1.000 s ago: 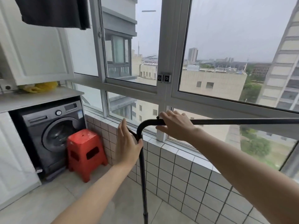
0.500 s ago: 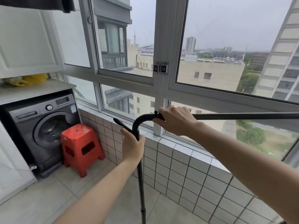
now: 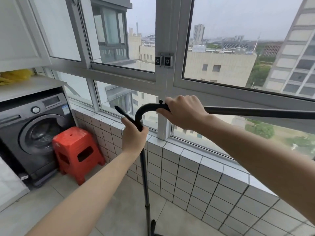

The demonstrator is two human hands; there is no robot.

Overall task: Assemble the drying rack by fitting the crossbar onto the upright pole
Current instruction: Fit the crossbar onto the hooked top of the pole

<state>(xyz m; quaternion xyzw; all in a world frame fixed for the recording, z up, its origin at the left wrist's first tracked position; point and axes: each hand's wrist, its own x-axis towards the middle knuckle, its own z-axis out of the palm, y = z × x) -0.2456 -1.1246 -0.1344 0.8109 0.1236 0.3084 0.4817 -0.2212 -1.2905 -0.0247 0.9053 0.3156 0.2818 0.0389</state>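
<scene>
Both hands were closed on the rack: left hand (image 3: 133, 137) gripped the upright pole (image 3: 144, 176), right hand (image 3: 183, 110) wrapped the crossbar (image 3: 255, 112) beside its bend.

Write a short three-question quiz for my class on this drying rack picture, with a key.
1. True or false: the left hand grips the upright pole.
2. What does the right hand hold?
3. The red stool stands: A) on the washing machine; B) on the floor beside it; C) on the tiled ledge.

Key: 1 true; 2 the crossbar, near its curved end; 3 B.
</scene>
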